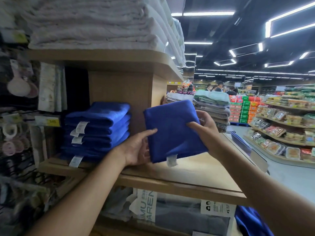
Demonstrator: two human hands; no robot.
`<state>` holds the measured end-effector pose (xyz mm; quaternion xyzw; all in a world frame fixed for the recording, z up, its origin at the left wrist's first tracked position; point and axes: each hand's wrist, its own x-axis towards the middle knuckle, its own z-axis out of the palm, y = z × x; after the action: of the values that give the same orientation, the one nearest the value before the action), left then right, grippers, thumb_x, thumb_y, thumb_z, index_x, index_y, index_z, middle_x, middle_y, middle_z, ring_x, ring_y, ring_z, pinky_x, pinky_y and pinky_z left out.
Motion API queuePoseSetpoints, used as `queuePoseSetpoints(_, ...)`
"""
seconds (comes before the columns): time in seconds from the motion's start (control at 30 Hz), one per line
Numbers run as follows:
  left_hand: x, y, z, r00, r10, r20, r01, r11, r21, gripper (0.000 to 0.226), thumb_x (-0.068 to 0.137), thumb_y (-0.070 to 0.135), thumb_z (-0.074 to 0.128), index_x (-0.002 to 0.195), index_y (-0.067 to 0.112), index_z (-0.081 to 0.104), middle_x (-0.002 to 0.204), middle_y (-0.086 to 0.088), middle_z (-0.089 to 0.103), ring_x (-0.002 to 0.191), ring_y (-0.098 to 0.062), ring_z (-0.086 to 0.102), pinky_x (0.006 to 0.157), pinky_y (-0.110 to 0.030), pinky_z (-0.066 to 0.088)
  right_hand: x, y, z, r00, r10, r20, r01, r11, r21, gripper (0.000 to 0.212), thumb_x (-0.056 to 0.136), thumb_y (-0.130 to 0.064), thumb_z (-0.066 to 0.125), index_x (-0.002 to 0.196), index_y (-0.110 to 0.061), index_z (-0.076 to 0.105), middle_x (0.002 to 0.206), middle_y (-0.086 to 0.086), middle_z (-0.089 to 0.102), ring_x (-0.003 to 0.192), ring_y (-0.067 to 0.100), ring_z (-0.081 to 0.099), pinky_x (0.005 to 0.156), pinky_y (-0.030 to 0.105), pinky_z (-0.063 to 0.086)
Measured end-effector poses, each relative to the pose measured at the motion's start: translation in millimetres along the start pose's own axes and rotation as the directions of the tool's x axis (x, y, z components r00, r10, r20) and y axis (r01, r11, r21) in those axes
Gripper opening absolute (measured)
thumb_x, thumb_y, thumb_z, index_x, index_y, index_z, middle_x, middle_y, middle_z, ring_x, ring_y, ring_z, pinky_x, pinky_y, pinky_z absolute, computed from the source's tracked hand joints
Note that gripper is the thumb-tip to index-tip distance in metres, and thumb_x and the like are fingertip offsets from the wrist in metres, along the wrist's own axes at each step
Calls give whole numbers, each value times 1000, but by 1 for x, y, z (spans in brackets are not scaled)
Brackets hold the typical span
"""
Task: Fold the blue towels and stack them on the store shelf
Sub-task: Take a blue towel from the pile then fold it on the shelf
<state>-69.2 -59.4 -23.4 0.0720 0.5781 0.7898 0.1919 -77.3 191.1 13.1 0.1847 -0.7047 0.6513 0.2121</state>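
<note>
**Both our hands hold one folded blue towel [172, 132] up in the air, to the right of the stack.**

Our left hand [136, 149] pinches the towel's lower left edge, thumb on its front face. Our right hand [206, 128] grips the right edge, thumb in front and fingers curled behind. The towel hangs tilted above the shelf [187, 171], clear of the board, its label [171, 160] dangling below. The stack of blue towels [97, 130] sits at the shelf's left end. If either grip slackens on the way across, the fold may fall open; landed off-square, it may skew the stack.
</note>
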Motion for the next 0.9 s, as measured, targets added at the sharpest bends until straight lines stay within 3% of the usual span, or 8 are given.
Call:
queuePoseSetpoints(0.13,27,16,10,999,32,-12,-30,991,128,60,76,26,83,131,12,64,127,-16,68,108,-31,68,92,-55,56,41,13,-12,997,7,-81,-3,999,45,42,85,-8,73,123,-19,59,113,1,72,96,12,72,74,24,58)
queuePoseSetpoints(0.23,52,36,21,994,96,-50,-90,989,118,31,87,13,71,118,11,66,111,-15,71,104,-36,67,99,-58,51,70,28,-13,986,59,-155,-45,994,96,53,74,-21,72,125,-16,58,116,9,70,100,22,71,83,37,59)
queuePoseSetpoints(0.33,76,50,30,980,145,-134,-142,989,33,8,91,6,65,97,11,64,84,-12,69,83,-32,70,84,-53,60,98,44,-9,975,84,-205,-58,990,129,57,75,-22,73,129,-13,55,115,11,68,95,21,71,73,30,59)
queuePoseSetpoints(0.43,98,50,35,954,132,-271,-162,982,-92,3,93,8,63,95,8,61,86,-15,64,72,-28,67,62,-45,63,121,65,-2,960,146,-238,-125,987,101,48,86,-19,73,130,-10,55,114,10,69,94,18,70,72,28,59)
queuePoseSetpoints(0.5,111,36,37,947,66,-314,-115,983,-142,1,96,11,60,96,12,60,93,-15,63,79,-29,64,63,-47,61,125,89,3,945,260,-197,-265,964,2,39,92,-23,70,124,-3,59,105,10,69,91,23,68,79,38,59)
queuePoseSetpoints(0.63,130,10,32,911,-9,-412,-62,985,-160,7,101,5,49,103,8,54,98,-16,57,86,-29,59,68,-45,57,116,114,9,907,401,-128,-419,824,-381,24,87,-30,67,93,-10,56,78,5,49,65,17,45,57,30,34)
queuePoseSetpoints(0.8,132,15,30,915,14,-402,-127,959,-254,17,102,7,50,117,6,56,115,-19,60,92,-30,61,83,-44,53,107,105,6,949,278,-148,-313,777,-547,56,84,-28,62,138,-14,55,130,6,62,116,25,60,97,38,52)
queuePoseSetpoints(0.9,130,12,31,911,40,-410,-132,971,-198,17,102,4,48,118,6,54,113,-18,60,83,-26,60,74,-40,53,95,101,3,953,272,-130,-293,734,-613,53,84,-36,60,132,-13,61,129,8,64,118,26,60,95,34,50)
